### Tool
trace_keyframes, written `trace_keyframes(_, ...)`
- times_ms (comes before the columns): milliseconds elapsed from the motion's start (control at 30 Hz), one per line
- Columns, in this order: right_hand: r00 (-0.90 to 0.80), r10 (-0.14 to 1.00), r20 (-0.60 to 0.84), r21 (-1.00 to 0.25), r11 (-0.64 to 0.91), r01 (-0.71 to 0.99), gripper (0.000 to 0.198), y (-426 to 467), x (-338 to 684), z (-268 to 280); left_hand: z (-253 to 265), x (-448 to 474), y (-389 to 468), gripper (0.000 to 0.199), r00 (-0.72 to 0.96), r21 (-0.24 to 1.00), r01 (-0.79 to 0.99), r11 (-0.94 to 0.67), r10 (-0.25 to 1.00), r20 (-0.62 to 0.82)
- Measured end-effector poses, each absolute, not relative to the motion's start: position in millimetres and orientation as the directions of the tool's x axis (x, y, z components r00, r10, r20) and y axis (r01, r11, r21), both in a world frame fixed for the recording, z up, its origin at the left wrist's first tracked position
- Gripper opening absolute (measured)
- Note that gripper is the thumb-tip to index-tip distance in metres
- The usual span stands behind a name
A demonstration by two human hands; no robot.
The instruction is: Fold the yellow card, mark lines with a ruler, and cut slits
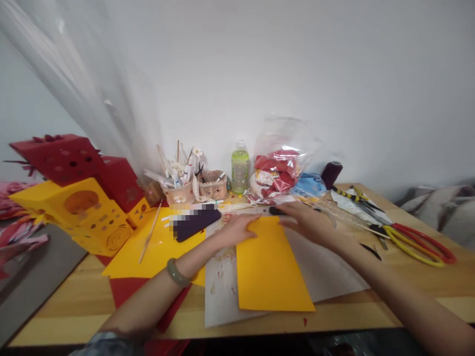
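Note:
A yellow sheet of paper lies lengthwise toward me on a stained white sheet. My left hand rests at its upper left corner, fingers stretched out and thumb on the paper. Over by the upper right corner, my right hand has its fingers extended and apart, with nothing visible in them. Whether those fingertips touch the paper I cannot tell. A dark phone-like object, partly pixelated, lies left of my left hand.
Yellow and red cut-paper boxes stand at the left, near a thin stick. Pen holders, a green-labelled bottle and a filled plastic bag line the wall. Scissors and red-and-yellow handles lie at the right.

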State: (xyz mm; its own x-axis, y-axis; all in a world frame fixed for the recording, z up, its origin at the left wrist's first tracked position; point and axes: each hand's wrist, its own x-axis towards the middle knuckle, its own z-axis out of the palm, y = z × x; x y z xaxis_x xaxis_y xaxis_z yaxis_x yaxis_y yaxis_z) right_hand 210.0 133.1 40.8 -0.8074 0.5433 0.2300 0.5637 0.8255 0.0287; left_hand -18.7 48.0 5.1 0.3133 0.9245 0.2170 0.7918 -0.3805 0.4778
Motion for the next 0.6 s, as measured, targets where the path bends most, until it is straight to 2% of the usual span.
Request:
trace_keyframes(100, -0.892, 0.438, 0.108, -0.04, 0.899, 0.437, 0.061, 110, 190, 32, 16, -19, 44, 0.051, 0.227, 0.509, 0.797, -0.326, 0.942, 0.248)
trace_keyframes(167, -0.908, 0.416, 0.054, -0.069, 0.909, 0.412, 0.067, 104, 180, 29, 28, -23, 33, 0.043, 0.182, 0.515, 0.805, -0.295, 0.949, 0.259)
trace_keyframes(233, -0.908, 0.419, 0.024, -0.087, 0.905, 0.416, 0.064, 102, 173, 27, 41, -29, 14, 0.036, 0.186, 0.508, 0.81, -0.293, 0.95, 0.252)
trace_keyframes(367, -0.876, 0.48, 0.044, -0.121, 0.873, 0.473, 0.052, 101, 171, 26, 55, -29, -46, 0.028, 0.325, 0.471, 0.797, -0.378, 0.926, 0.195)
trace_keyframes(467, -0.821, 0.562, 0.099, -0.173, 0.822, 0.542, 0.053, 102, 180, 32, 51, -19, -90, 0.037, 0.417, 0.359, 0.816, -0.454, 0.891, 0.179)
trace_keyframes(533, -0.775, 0.616, 0.142, -0.229, 0.782, 0.579, 0.041, 104, 196, 44, 45, -14, -113, 0.046, 0.377, 0.314, 0.851, -0.421, 0.906, 0.192)
trace_keyframes(600, -0.727, 0.657, 0.198, -0.289, 0.748, 0.597, 0.026, 105, 218, 61, 39, -16, -127, 0.053, 0.282, 0.322, 0.877, -0.356, 0.925, 0.255)
